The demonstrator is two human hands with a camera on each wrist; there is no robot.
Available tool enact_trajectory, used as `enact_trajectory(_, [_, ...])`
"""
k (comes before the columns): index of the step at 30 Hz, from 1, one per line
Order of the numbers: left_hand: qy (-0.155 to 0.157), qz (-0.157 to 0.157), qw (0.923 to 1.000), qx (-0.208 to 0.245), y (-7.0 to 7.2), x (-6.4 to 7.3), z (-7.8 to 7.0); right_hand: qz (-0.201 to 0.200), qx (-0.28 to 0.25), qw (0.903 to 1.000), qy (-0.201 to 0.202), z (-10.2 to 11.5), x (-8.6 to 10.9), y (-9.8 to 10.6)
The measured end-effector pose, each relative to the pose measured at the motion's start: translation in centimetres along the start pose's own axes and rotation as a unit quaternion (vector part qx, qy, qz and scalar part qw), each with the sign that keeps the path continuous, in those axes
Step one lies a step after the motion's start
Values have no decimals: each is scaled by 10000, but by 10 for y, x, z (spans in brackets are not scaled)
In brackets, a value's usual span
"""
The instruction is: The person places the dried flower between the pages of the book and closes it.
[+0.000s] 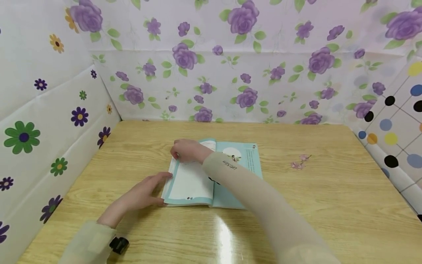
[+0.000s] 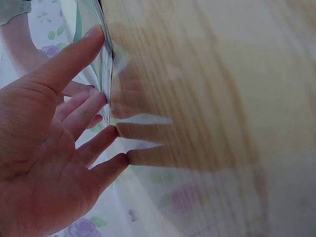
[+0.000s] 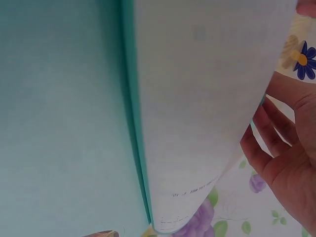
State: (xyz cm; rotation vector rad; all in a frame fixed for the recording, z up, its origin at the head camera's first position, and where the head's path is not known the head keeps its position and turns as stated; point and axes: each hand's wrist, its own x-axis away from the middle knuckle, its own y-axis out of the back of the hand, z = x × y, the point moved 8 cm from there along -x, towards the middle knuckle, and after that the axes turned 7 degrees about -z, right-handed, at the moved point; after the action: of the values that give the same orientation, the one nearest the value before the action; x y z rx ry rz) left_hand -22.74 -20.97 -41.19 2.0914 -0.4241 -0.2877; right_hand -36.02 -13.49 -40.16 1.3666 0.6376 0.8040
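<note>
In the head view, an open book (image 1: 194, 183) is seen lying on the wooden bench (image 1: 329, 205), a little left of its middle and well apart from the far edge. The book's left side is touched near its near corner by the left hand (image 1: 141, 192), whose grip is spread wide, with nothing clasped. The right hand (image 1: 188, 150) is laid across the far part of the left page (image 1: 192, 183), its fingers curled at the outer edge. A pink flower sprig (image 1: 296, 165) is set toward the bench's right edge. In the left wrist view, the left thumb and fingertips are held straight against or close to the book's page edges. In the right wrist view, the page is bowed upward, and its outer edge is held by the right grip; how many leaves are taken cannot be told.
</note>
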Motion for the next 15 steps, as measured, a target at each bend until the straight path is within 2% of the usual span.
enact_trajectory(4, [-134, 59, 9999, -58, -1, 1, -1, 83, -128, 9998, -154, -4, 2, -1])
enact_trajectory(15, [131, 330, 9993, -102, -3, 3, 3, 10, -27, 9971, -763, -22, 8, 1])
